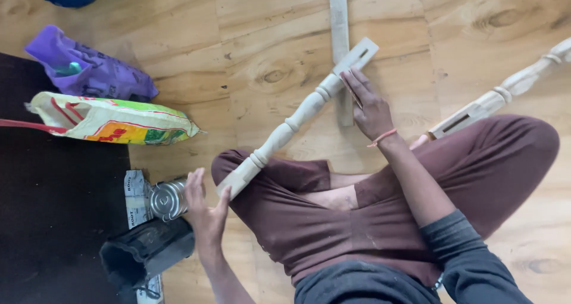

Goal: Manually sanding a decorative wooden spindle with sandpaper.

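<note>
Right hand (370,105): fingers flat, pressed together on pale turned-wood spindle (295,118), square end. Left hand (204,212): fingers spread, gripping nothing, beside ribbed metal tin (167,199), black pouch (146,250) below.

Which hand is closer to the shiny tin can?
Left. The left hand is right beside the tin can, just touching it. The right hand is far off, on the wooden spindle.

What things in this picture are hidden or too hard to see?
Head view:
- Second turned wooden post: the right edge cuts off its top; the knee hides its lower end.
- Flat wooden strip: runs off the top edge.
- What the right hand pinches against the turned wooden post: too small.
- Black container: its inside is too dark.
- Left hand beside the tin can: contact unclear.
</note>
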